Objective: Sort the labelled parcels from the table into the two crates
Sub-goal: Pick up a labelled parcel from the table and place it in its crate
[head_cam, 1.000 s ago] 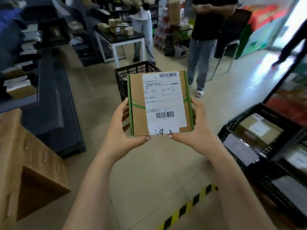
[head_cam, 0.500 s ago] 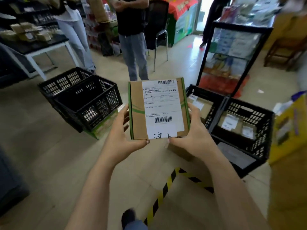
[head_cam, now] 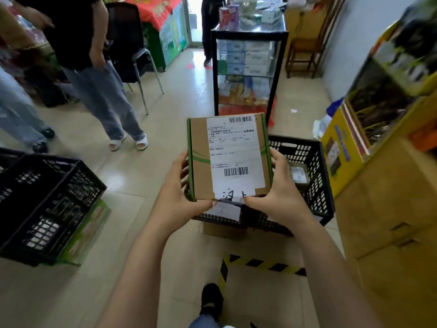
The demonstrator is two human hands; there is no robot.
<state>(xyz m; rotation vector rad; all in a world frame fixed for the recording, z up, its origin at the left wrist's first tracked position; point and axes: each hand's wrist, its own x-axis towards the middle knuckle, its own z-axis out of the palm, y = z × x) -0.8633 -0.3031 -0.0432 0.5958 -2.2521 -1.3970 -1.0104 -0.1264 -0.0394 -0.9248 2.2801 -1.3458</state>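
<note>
pale tiled shop floor, one parcel held up at the centre

pale floor tiles (head_cam: 165,119) run under everything, with a strip of yellow-and-black tape (head_cam: 260,265) at 6 o'clock. one parcel (head_cam: 201,176) sits at the centre of the view, raised above the floor and facing the camera. it is a flat brown cardboard box with green edges on both sides and a green curved stripe across its front. one white shipping label (head_cam: 236,147) covers most of its face, carrying two barcodes, one at the top and one lower down, and black handwritten marks at the bottom edge.

both hands grip the parcel: the left hand (head_cam: 175,197) clasps its 9 o'clock edge, the right hand (head_cam: 281,195) its 3 o'clock edge, and each thumb is tucked against the bottom edge.

two black mesh crates show plainly. one crate (head_cam: 314,162) stands at 3 o'clock, partly hidden behind the parcel, with one small brown package (head_cam: 298,175) visible inside. the other crate (head_cam: 47,202) stands at 9 o'clock, well apart. one glass-fronted shelf unit (head_cam: 248,67) stands at 12 o'clock, and stacked cardboard boxes (head_cam: 390,221) fill 4 o'clock. two bystanders' legs show at 10 o'clock.
</note>
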